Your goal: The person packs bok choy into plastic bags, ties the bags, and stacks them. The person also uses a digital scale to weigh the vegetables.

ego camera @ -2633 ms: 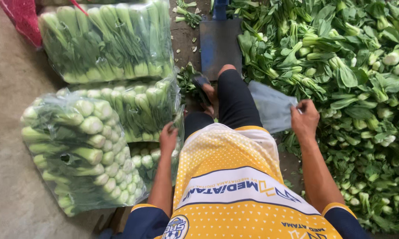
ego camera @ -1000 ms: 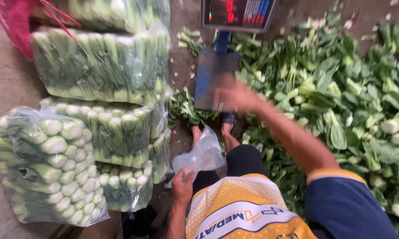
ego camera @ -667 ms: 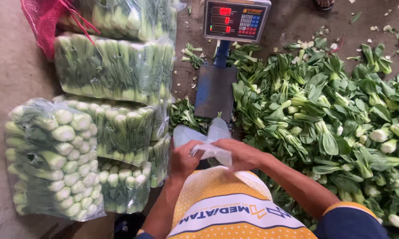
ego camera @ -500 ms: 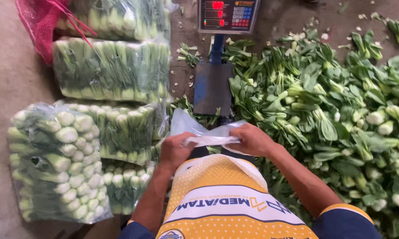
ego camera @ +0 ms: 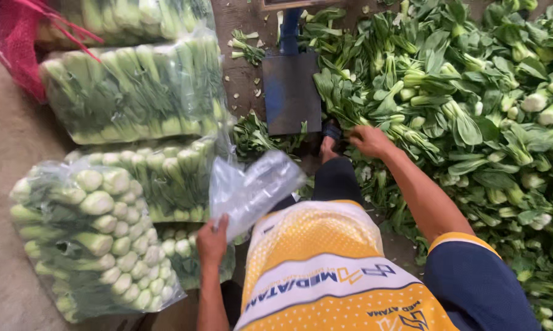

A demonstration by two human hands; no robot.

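Clear plastic bag (ego camera: 252,193) is pinched in the left hand (ego camera: 212,240) beside packed bok choy bags (ego camera: 92,239); the right hand (ego camera: 369,141), fingers curled, grasps loose bok choy (ego camera: 472,116) beside the scale platform (ego camera: 290,92).

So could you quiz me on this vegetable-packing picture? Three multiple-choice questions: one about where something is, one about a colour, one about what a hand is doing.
1. Where does the loose bok choy heap lie?
A. To the person's right
B. To the person's left
C. On the scale platform

2. What colour is the mesh sack at the upper left?
A. Blue
B. Red
C. White

3. What is the left hand doing?
A. Resting flat on the floor
B. Gripping a knife
C. Holding an empty clear plastic bag

Answers:
1. A: the loose greens spread along the right side, where the right hand reaches into them, while the packed bags are stacked on the left.
2. B: the netting is plainly red.
3. C: the fingers pinch the clear plastic bag, which hangs open with nothing in it.
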